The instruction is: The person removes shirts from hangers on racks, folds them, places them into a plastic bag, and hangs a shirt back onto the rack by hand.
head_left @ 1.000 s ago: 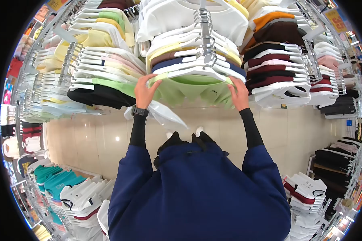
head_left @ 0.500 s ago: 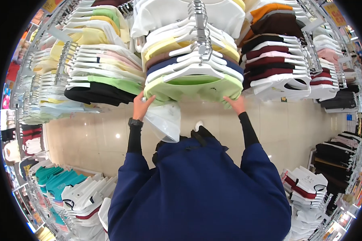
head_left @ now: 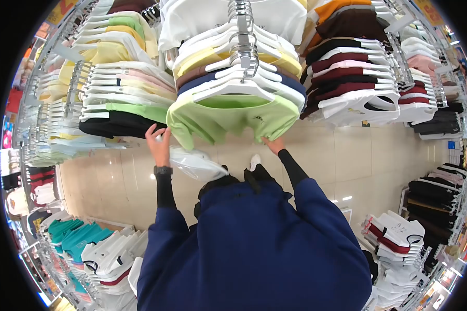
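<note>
A light green shirt [head_left: 233,116] hangs on a white hanger [head_left: 233,90] at the front of the middle rack. My left hand [head_left: 159,145] is just left of the shirt's left sleeve, fingers bent and apart, with a watch on the wrist. A translucent white plastic bag [head_left: 200,165] hangs beside that hand; what holds it is hidden. My right hand [head_left: 275,143] pinches the lower edge of the shirt near its right sleeve. Behind the green shirt hang white, navy, brown and yellow shirts.
Racks of pale and black shirts [head_left: 122,124] stand at the left. Maroon, black and white shirts [head_left: 360,106] hang at the right. More racks with teal shirts [head_left: 80,236] and white shirts [head_left: 399,228] are behind me on either side. Tiled floor [head_left: 316,160] lies between.
My left hand has come off the green shirt and moved left. My right hand has slid down and inward along the shirt. The shirt now hangs more spread out, and the view has shifted slightly.
</note>
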`<act>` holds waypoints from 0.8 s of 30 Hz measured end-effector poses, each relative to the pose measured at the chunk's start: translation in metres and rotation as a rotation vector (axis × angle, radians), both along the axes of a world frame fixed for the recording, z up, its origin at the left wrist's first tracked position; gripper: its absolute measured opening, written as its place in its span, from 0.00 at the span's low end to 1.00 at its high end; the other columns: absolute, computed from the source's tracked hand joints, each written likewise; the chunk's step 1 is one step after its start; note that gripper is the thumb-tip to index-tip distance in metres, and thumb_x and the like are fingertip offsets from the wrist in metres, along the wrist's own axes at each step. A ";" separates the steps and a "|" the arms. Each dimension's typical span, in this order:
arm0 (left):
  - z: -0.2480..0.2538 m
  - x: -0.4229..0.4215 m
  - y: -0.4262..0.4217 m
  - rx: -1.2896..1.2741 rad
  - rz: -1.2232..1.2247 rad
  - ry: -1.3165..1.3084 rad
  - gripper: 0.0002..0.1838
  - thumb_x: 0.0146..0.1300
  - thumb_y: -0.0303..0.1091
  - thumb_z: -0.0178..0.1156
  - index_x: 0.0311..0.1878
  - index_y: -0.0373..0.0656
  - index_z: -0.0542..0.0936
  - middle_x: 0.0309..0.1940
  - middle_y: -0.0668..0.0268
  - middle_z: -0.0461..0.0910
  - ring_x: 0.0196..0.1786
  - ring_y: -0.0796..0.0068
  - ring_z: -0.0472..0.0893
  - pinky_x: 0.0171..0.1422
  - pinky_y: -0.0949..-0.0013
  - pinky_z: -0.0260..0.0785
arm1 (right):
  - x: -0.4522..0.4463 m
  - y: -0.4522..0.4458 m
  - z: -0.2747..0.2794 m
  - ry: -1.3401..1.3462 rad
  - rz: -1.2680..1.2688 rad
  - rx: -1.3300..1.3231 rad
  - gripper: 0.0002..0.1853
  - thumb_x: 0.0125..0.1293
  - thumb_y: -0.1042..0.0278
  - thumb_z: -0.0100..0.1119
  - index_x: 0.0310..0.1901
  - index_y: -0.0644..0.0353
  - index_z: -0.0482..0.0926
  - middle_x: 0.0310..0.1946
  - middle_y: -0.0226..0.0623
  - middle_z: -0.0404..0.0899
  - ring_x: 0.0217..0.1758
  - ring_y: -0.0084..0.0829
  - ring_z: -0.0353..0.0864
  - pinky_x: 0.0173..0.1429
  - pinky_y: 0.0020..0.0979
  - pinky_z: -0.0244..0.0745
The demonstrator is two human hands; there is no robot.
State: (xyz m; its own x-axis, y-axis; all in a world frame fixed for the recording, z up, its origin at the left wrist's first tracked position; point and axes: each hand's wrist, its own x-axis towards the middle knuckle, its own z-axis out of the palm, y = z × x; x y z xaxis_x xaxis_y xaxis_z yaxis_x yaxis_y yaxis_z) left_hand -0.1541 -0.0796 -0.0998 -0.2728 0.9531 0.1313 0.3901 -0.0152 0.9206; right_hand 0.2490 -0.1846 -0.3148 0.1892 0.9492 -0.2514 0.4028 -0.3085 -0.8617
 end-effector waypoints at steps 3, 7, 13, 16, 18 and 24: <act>0.049 0.001 -0.020 -0.116 -0.162 -0.033 0.20 0.61 0.33 0.68 0.54 0.36 0.78 0.43 0.63 0.84 0.47 0.72 0.79 0.58 0.66 0.69 | -0.023 0.002 0.072 0.086 0.072 0.178 0.27 0.64 0.54 0.67 0.57 0.66 0.76 0.50 0.42 0.81 0.53 0.40 0.79 0.60 0.37 0.73; 0.101 0.033 -0.043 -0.196 -0.706 0.060 0.22 0.60 0.32 0.69 0.57 0.37 0.79 0.48 0.61 0.85 0.53 0.71 0.81 0.61 0.66 0.70 | -0.048 0.020 0.211 0.440 0.117 0.058 0.22 0.70 0.57 0.61 0.57 0.65 0.76 0.52 0.37 0.81 0.54 0.34 0.80 0.59 0.34 0.73; 0.122 0.101 -0.047 -0.076 -0.883 0.057 0.22 0.61 0.39 0.69 0.53 0.35 0.81 0.43 0.57 0.85 0.47 0.67 0.84 0.55 0.68 0.72 | -0.073 0.039 0.322 1.225 0.013 0.036 0.15 0.75 0.60 0.54 0.56 0.60 0.76 0.49 0.36 0.82 0.51 0.28 0.83 0.55 0.33 0.78; 0.110 0.118 -0.033 -0.150 -1.014 0.014 0.20 0.62 0.41 0.67 0.49 0.34 0.82 0.37 0.56 0.85 0.38 0.68 0.83 0.47 0.67 0.73 | -0.073 0.047 0.323 1.482 0.019 0.084 0.15 0.77 0.58 0.50 0.55 0.59 0.76 0.49 0.35 0.82 0.53 0.30 0.82 0.57 0.36 0.79; 0.102 0.128 -0.029 -0.115 -1.068 -0.063 0.19 0.63 0.42 0.66 0.46 0.34 0.83 0.31 0.57 0.84 0.31 0.70 0.81 0.42 0.66 0.73 | -0.078 0.050 0.316 1.504 -0.102 0.131 0.16 0.77 0.58 0.50 0.57 0.59 0.75 0.52 0.36 0.81 0.56 0.31 0.81 0.60 0.36 0.77; 0.094 0.149 -0.012 -0.096 -0.735 -0.153 0.15 0.64 0.41 0.64 0.36 0.35 0.85 0.19 0.59 0.80 0.22 0.75 0.75 0.31 0.65 0.67 | -0.081 0.005 0.292 0.540 -0.330 0.356 0.23 0.72 0.61 0.58 0.63 0.63 0.67 0.57 0.41 0.73 0.62 0.33 0.72 0.64 0.38 0.68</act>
State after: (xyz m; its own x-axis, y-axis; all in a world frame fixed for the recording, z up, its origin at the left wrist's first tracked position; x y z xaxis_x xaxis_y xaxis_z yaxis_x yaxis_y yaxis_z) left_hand -0.0048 -0.0911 -0.0054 0.4290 0.9019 0.0506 0.1782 -0.1394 0.9741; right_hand 0.1682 -0.1798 -0.0229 0.4169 0.9057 -0.0770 -0.1726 -0.0043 -0.9850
